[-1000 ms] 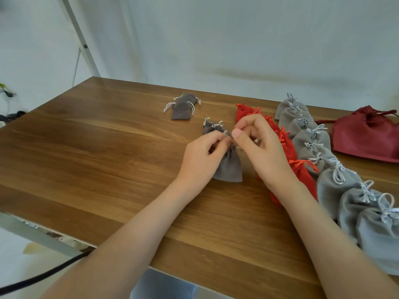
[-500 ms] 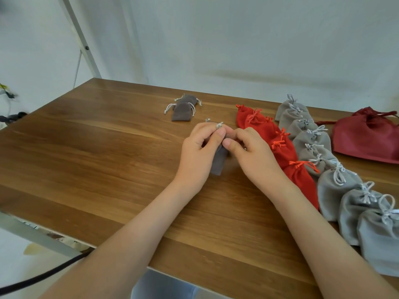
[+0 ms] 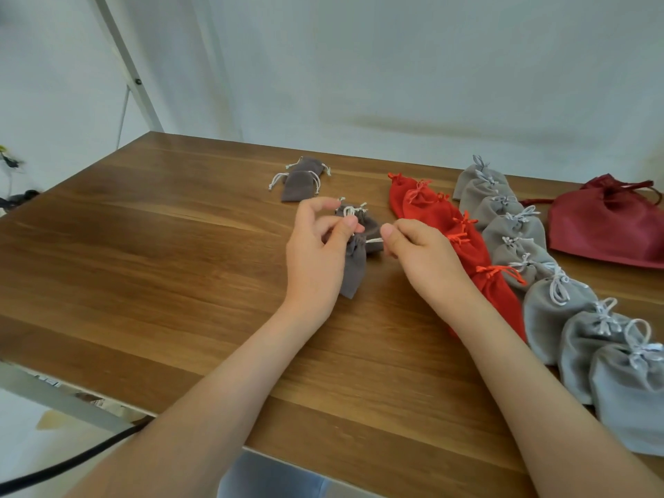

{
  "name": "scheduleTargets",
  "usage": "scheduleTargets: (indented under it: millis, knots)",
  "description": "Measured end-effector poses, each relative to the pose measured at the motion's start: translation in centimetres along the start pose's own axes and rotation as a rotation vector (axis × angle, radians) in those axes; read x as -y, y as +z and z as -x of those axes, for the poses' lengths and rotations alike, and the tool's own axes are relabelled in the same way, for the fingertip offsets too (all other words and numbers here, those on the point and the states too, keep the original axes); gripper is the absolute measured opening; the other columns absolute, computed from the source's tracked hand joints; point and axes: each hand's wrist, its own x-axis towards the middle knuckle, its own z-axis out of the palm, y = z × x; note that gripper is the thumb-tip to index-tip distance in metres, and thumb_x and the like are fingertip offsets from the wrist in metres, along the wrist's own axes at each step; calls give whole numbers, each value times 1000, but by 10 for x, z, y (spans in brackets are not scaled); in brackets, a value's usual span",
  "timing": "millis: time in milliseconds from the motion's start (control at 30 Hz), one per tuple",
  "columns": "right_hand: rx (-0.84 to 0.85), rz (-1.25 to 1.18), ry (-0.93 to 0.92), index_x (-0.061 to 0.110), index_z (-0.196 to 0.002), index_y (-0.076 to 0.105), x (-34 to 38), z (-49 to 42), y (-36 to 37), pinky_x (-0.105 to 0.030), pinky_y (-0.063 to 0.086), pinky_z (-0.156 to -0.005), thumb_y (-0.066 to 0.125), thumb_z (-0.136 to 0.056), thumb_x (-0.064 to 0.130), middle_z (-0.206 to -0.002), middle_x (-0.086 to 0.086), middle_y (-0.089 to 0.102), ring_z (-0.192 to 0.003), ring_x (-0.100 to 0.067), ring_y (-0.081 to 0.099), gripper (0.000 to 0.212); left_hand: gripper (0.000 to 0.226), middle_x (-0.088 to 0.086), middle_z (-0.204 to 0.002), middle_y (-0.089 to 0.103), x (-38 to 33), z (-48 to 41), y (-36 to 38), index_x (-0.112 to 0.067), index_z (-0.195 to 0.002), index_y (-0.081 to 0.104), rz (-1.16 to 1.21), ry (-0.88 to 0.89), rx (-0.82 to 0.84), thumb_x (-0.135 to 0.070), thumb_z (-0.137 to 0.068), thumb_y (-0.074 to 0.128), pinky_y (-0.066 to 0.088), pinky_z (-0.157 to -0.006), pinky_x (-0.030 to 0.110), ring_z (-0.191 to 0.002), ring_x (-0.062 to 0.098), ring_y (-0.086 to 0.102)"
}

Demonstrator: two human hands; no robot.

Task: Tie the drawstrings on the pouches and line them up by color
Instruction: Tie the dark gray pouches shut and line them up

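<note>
Taupe pouch (image 3: pixel 354 273) sits mid-table: your left hand (image 3: pixel 318 255) pinches its gathered neck to steady it, while your right hand (image 3: pixel 422 255) pinches the white drawstring (image 3: pixel 374 241) taut, apparently to cinch it, beside the red row (image 3: pixel 445 219).

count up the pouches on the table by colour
light grey pouches: 9
red pouches: about 6, they overlap
dark grey-brown pouches: 4
dark red bag: 1
total: about 20
</note>
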Motion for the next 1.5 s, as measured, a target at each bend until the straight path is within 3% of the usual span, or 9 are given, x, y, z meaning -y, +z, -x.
scheduleTargets:
  millis: [200, 333, 500, 633, 833, 1000, 1200, 1333, 1500]
  knots:
    - [-41, -495, 165, 13, -67, 52, 3, 0, 2, -24, 32, -61, 45, -96, 9, -66, 0, 46, -63, -10, 41, 30, 7, -7, -84, 72, 1, 1, 2, -23, -89, 62, -155, 36, 11, -16, -90, 63, 41, -73, 5, -83, -4, 63]
    - [-21, -600, 205, 14, -75, 60, 0, 0, 6, -27, 34, -63, 49, -95, 9, -71, -2, 51, -69, -14, 43, 23, 10, -12, -86, 68, 5, 2, 4, -16, -94, 70, -285, 177, 28, -14, -90, 61, 45, -76, 11, -83, -2, 61]
    - [-39, -449, 141, 12, -90, 66, -3, 2, 7, -25, 44, -68, 55, -94, 16, -84, -4, 63, -77, -11, 55, 13, 11, -10, -85, 63, 8, 2, 4, -14, -96, 71, -458, 389, 30, -14, -90, 61, 40, -71, 8, -75, -2, 54]
    - [-115, -178, -56, 12, -86, 63, -2, 3, 7, -26, 43, -63, 57, -91, 10, -73, 0, 60, -67, -10, 54, 8, 9, -14, -83, 62, 5, 4, 4, -15, -94, 68, -433, 387, 42, -14, -91, 60, 37, -70, 3, -74, -13, 51]
    - [-119, 326, -456, 15, -92, 57, 0, 8, 12, -41, 47, -63, 48, -93, 22, -75, 2, 54, -76, -21, 53, 11, 10, -10, -80, 65, 1, 6, 4, -19, -89, 62, -224, 73, -23, -16, -95, 55, 42, -68, 12, -76, -1, 58]
    - [-119, 529, -666, 12, -93, 63, 5, 9, 21, -30, 41, -50, 47, -86, 16, -68, -3, 56, -65, -24, 55, 18, 17, -5, -77, 66, 7, 0, 5, -21, -83, 61, -194, -134, -68, -18, -95, 50, 49, -74, 33, -80, 14, 61]
    - [-196, 411, -372, 12, -95, 55, -1, 6, 9, -39, 42, -63, 49, -96, 24, -79, -9, 58, -77, -30, 56, 14, 11, -12, -69, 61, -1, 5, 6, -17, -90, 56, -259, -33, -44, -20, -98, 49, 37, -61, 5, -67, -11, 54]
    - [-147, 307, -216, 11, -86, 56, -3, 6, 6, -40, 42, -67, 48, -97, 24, -75, -4, 57, -75, -24, 54, 18, 11, -11, -69, 63, -2, 8, 6, -14, -90, 59, -284, 51, -9, -20, -96, 52, 38, -61, 5, -68, -8, 56]
    - [-123, 76, 111, 17, -71, 54, 3, 3, 4, -28, 30, -59, 48, -96, 28, -63, 8, 49, -61, -9, 45, 28, 10, -7, -76, 66, 2, 10, 6, -15, -88, 65, -353, 172, 28, -18, -94, 57, 41, -68, 9, -75, 2, 59]
